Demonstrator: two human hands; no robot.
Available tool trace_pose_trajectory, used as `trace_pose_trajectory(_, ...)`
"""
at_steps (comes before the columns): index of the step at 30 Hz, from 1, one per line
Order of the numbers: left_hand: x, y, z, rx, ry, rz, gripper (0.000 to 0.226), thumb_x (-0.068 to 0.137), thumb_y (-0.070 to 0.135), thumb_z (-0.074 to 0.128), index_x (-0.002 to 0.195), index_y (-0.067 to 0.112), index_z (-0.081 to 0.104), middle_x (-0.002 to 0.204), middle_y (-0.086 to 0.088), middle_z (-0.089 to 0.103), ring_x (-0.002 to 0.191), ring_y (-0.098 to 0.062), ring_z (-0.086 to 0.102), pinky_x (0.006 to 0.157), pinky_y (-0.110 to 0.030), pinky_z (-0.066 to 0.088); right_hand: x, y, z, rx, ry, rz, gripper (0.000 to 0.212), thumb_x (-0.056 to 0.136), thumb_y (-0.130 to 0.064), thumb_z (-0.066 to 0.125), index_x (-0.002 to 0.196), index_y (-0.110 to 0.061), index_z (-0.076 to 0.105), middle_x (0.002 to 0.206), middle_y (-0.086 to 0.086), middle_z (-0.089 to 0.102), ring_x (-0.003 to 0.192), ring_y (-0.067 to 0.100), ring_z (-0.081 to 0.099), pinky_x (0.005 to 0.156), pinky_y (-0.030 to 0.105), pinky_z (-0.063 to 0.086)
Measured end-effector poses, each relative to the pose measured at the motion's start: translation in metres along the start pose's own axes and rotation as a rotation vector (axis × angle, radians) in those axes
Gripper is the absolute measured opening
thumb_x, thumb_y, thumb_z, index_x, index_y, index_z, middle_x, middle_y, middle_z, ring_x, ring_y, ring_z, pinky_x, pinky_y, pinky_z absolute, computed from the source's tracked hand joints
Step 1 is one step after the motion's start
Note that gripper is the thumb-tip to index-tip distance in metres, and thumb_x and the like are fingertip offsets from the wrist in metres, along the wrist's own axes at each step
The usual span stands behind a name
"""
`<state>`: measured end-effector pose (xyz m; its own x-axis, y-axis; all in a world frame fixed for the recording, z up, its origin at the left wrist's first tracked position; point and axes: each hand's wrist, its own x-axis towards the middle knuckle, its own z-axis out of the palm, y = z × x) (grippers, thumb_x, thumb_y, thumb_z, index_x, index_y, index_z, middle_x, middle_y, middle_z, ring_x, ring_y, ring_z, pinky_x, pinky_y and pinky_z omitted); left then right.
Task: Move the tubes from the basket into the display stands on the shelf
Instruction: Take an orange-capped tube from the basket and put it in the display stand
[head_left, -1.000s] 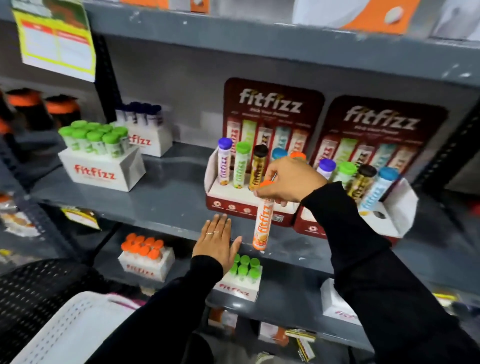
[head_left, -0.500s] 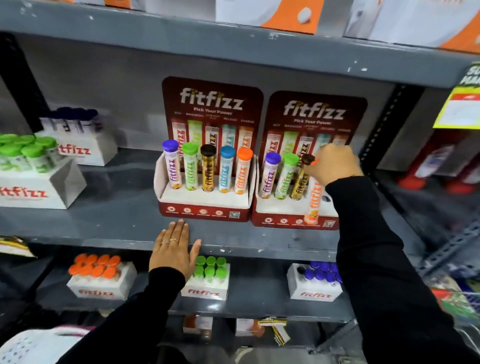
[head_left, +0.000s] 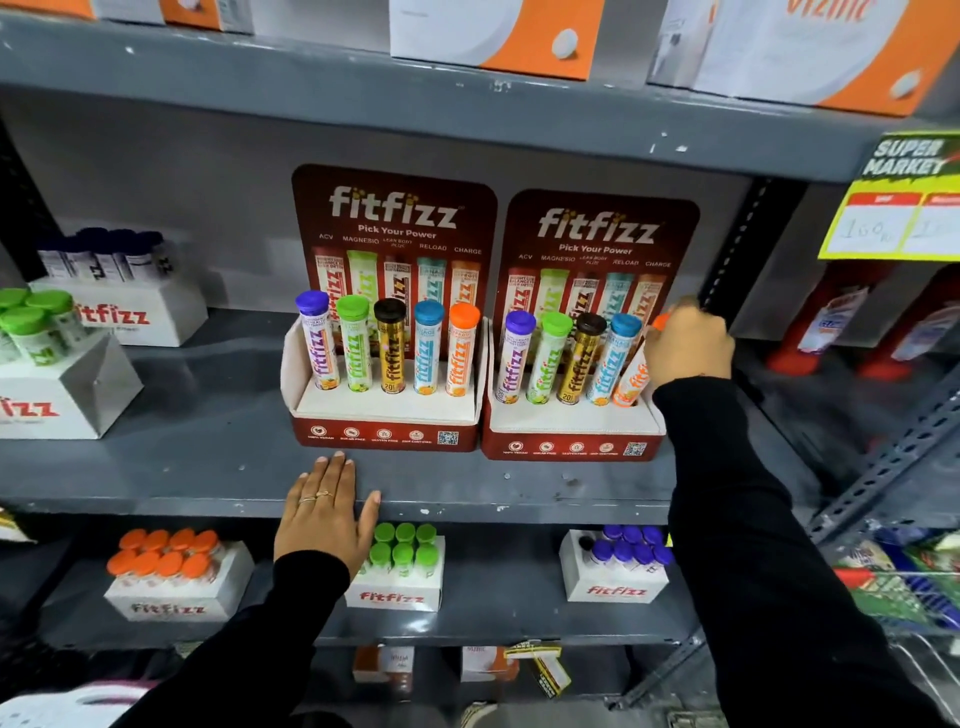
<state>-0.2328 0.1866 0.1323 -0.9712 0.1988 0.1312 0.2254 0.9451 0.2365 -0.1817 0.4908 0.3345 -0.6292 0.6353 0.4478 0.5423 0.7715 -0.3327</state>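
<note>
Two dark red fitfizz display stands sit side by side on the grey shelf (head_left: 208, 457). The left stand (head_left: 384, 436) holds several upright tubes with purple, green, black, blue and orange caps. The right stand (head_left: 571, 447) holds purple, green, black and blue capped tubes. My right hand (head_left: 685, 345) grips an orange-capped tube (head_left: 631, 384), tilted, with its base in the rightmost hole of that stand. My left hand (head_left: 324, 512) lies flat, fingers spread, on the shelf's front edge below the left stand. A corner of the white basket (head_left: 57, 709) shows at bottom left.
White fitfizz boxes of green-capped tubes (head_left: 41, 332) and dark-capped tubes (head_left: 114, 260) stand at the shelf's left. The lower shelf carries boxes of orange (head_left: 166, 561), green (head_left: 402, 553) and purple (head_left: 628, 548) tubes. A slotted upright post (head_left: 737, 244) rises right of the stands. A wire cart (head_left: 904, 597) is lower right.
My right hand carried the orange tube from in front of the left stand rightward and set its base into the right stand's last hole. The view shifted right; the left hand stayed on the shelf edge.
</note>
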Motion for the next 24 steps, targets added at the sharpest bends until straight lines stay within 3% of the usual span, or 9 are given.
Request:
trace_pose_trajectory(16, 0.000, -0.001, -0.003, -0.030, 0.005, 0.009, 0.089, 0.090, 0.056, 0.000, 0.114, -0.006, 0.058, 0.121, -0.024, 0.059, 0.114, -0.038, 0.053, 0.099, -0.051, 0.037, 0.005, 0.010, 0.008, 0.049, -0.061, 0.049, 0.020, 0.094, -0.005, 0.054, 0.112, 0.001, 0.059, 0.113, 0.028, 0.064, 0.105, 0.047, 0.058, 0.090, 0.046, 0.050)
trace_pose_trajectory(24, 0.001, -0.002, -0.005, -0.037, 0.004, 0.026, 0.087, 0.091, 0.055, 0.001, 0.114, -0.006, 0.058, 0.120, -0.023, 0.060, 0.113, -0.037, 0.054, 0.099, -0.050, 0.037, 0.021, 0.013, 0.021, 0.109, -0.171, 0.133, 0.034, 0.097, -0.005, 0.048, 0.128, -0.012, 0.060, 0.134, 0.021, 0.052, 0.115, 0.041, 0.056, 0.098, 0.042, 0.048)
